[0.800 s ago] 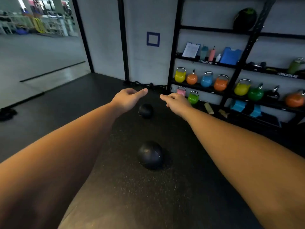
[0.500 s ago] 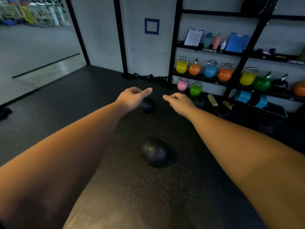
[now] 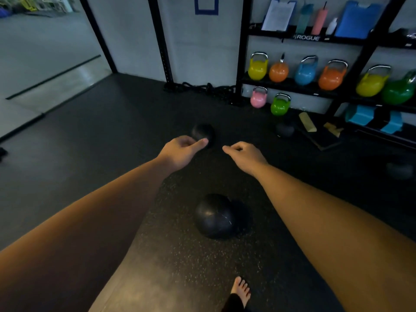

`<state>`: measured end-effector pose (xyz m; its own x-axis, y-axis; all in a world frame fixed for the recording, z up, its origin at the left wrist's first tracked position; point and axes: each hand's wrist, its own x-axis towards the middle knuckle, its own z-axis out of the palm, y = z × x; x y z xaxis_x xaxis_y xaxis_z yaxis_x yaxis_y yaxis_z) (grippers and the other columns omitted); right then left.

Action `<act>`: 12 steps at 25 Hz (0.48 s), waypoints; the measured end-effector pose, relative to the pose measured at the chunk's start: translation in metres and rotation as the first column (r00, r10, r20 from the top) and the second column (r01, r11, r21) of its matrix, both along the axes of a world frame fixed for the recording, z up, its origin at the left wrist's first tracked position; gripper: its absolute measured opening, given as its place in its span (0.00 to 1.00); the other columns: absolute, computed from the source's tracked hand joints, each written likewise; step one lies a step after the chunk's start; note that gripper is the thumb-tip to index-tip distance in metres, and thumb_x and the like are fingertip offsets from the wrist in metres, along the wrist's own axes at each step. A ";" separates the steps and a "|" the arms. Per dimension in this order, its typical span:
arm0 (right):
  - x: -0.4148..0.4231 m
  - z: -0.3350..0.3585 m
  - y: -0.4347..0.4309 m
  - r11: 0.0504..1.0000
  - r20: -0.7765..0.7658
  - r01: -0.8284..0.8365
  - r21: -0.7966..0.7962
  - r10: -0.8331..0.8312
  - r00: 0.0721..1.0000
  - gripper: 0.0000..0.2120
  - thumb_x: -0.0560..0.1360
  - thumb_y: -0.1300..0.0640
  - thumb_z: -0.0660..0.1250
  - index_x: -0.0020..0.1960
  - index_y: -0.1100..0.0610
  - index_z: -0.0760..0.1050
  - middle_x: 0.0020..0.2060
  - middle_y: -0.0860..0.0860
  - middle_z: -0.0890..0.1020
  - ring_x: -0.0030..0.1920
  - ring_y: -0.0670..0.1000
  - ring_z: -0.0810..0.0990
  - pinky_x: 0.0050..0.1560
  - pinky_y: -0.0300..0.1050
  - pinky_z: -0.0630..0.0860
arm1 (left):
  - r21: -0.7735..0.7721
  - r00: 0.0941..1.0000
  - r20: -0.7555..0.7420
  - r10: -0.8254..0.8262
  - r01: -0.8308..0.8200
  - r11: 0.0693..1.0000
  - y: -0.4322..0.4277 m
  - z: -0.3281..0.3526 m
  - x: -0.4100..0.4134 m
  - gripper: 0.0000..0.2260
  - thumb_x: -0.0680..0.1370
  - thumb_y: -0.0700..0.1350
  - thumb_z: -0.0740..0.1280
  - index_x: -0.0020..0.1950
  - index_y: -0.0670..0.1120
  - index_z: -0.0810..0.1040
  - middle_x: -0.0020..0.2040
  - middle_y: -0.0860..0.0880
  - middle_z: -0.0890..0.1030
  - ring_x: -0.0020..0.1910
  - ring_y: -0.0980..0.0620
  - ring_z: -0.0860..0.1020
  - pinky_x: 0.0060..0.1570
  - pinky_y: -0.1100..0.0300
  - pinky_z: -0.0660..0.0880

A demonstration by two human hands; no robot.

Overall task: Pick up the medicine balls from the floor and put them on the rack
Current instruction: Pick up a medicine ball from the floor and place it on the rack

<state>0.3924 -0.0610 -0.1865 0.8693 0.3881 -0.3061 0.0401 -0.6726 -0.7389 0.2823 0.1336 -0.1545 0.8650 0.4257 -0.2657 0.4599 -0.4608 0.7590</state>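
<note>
Two black medicine balls lie on the dark rubber floor. The nearer ball rests between my outstretched arms, below both hands. The farther ball sits behind my left hand, whose fingers partly cover it in the image. My right hand hovers a little to the right at the same height. Both hands hang in the air with fingers loosely curled and hold nothing. The black rack stands against the wall at the upper right.
Several coloured kettlebells fill the rack's lower shelves, with a pink and a green one lower down. A dark kettlebell and wooden blocks lie before the rack. My bare foot shows at the bottom.
The view has tilted down and moved forward; both balls appear closer. My hands have dropped lower in view, and my left hand now overlaps the farther ball. My foot has come into view.
</note>
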 end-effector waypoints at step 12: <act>0.147 -0.236 0.043 0.976 -0.294 -0.032 -0.217 -0.034 0.955 0.28 0.76 0.31 0.65 0.71 0.43 0.73 0.67 0.48 0.78 0.63 0.52 0.78 0.60 0.54 0.76 | -0.147 0.953 -0.296 0.058 -0.106 0.983 0.077 -0.231 0.142 0.21 0.75 0.74 0.68 0.51 0.58 0.82 0.48 0.53 0.83 0.49 0.52 0.82 0.42 0.57 0.73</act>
